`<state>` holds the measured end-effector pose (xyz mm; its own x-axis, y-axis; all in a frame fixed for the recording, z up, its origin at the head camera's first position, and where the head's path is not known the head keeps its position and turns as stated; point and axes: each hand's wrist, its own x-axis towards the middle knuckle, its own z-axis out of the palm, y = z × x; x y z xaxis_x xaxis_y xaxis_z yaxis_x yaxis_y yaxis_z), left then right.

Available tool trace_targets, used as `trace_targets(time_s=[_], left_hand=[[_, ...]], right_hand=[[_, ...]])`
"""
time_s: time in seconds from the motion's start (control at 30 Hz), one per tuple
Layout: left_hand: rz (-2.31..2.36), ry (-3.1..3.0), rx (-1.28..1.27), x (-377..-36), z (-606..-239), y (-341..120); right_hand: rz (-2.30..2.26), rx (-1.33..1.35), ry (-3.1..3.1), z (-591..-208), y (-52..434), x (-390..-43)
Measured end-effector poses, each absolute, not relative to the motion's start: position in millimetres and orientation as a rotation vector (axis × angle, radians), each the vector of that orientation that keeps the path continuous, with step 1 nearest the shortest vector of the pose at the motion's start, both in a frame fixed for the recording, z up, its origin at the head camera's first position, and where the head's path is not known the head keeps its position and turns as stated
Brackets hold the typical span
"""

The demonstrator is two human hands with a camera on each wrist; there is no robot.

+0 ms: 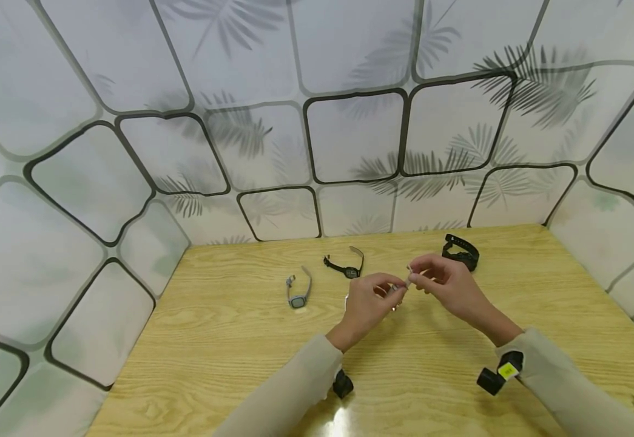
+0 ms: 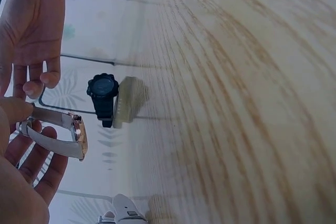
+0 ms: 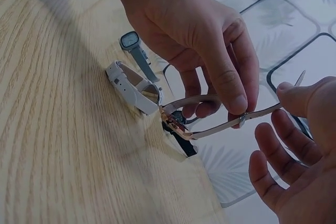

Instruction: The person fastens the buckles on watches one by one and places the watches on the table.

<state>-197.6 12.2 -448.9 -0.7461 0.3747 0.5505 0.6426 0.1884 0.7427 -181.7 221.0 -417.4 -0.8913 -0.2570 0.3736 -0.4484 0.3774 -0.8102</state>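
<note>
Hands (image 3: 199, 30) pinch strap (image 3: 220, 124); head view blurs it

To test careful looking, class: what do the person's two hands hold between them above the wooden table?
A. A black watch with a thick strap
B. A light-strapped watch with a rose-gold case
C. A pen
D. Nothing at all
B: the left hand and the right hand both pinch the strap of the light-strapped watch, while the black watch lies untouched on the table.

A staged recording booth: leaf-patterned white panels (image 1: 349, 133) wall in a bare wooden surface (image 1: 229, 340) holding only watches (image 1: 344, 266)
</note>
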Motion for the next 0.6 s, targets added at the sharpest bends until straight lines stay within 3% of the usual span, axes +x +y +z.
trace_targets(time_s=[0.6], left_hand=[[-1.67,-2.177,-0.909,-198.8,-449.7,11.1]], right_hand=[[1.487,0.577,-2.437,-426.7,219.9,-185.3]])
